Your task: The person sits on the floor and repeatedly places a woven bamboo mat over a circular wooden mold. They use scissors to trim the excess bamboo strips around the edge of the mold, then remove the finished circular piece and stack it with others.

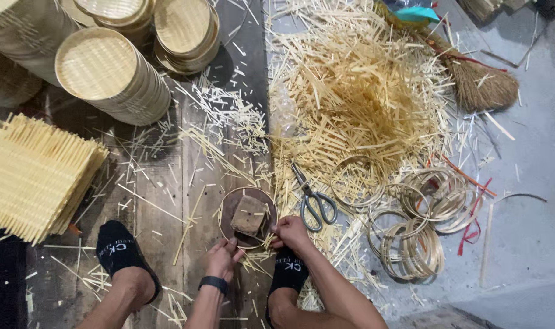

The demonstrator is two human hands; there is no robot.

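While both hands work at its near rim, the round dark mould sits flat on the plank floor between the person's 2 black-socked feet, with a wooden block resting on top. The left hand curls its fingers against the lower left edge; the right hand pinches the lower right edge, thumb and fingers pressed together on what looks like a thin bamboo strip. The block's long axis tilts slightly, running from lower left to upper right.

Room is tight. Scissors lie just right of the mould, handles toward the person, blades pointing up and left. Beyond them spreads a heap of bamboo offcuts, and bamboo rings crowd the right. On the left, a stack of woven mats stands well apart, with stacked woven trays farther up. A broom lies at the upper right.
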